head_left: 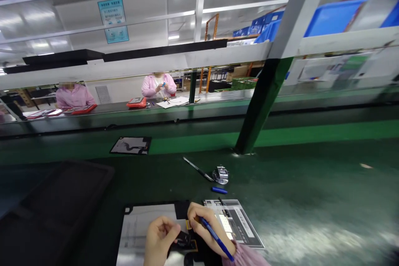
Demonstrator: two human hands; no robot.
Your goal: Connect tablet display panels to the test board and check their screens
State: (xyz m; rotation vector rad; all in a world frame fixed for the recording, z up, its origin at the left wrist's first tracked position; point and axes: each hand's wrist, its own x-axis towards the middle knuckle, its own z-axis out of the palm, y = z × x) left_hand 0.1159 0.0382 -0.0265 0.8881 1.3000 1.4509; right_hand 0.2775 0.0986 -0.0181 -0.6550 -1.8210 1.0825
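My right hand (204, 226) is closed around a blue pen (219, 242) that slants back over the wrist. Its tip is hidden behind the fingers. Close beside it, my left hand (160, 237) pinches the edge of a small black flap (183, 239), which looks like a flex cable. Both hands are over a silver, black-edged display panel (134, 230) lying on the bench. Partly behind my right hand lies a flat panel with a printed label (245, 222). A blue pen cap (219, 190) rests beyond the hands.
A metal tally counter (220, 174) and a second pen (198, 169) lie ahead. Black trays (62, 208) stand at the left. Another display panel (131, 145) is farther back. A slanted post (260, 104) rises from the bench (311, 191). Two people in pink sit across.
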